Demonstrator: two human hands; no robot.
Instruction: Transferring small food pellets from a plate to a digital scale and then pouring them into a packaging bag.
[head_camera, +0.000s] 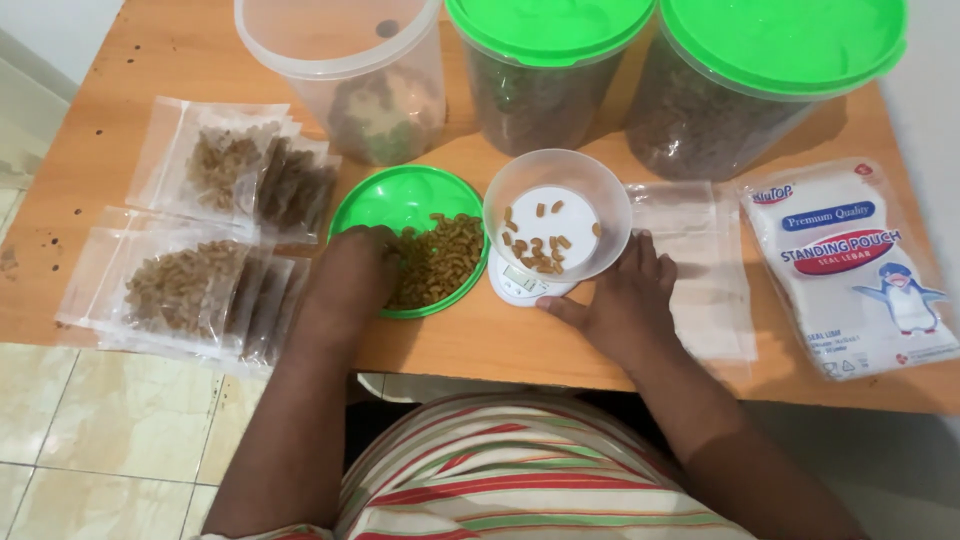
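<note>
Portioning judged partly done: filled pouches (200, 250) are stacked at worktop (100, 130) left, few pellets lie in the bowl (556, 215) on the scale (520, 283), left hand (352, 272) is curled into the pellet heap (440, 258) on the green lid (400, 200), grip unclear, right hand (620, 295) rests open beside the scale, empty pouches (700, 270) remain.

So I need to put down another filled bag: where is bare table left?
Bare wood shows at the far left corner beyond the filled bags, and along the near edge between the green lid and the right hand. The middle is crowded: tubs, scale bowl, empty pouches and the pouch pack.
</note>
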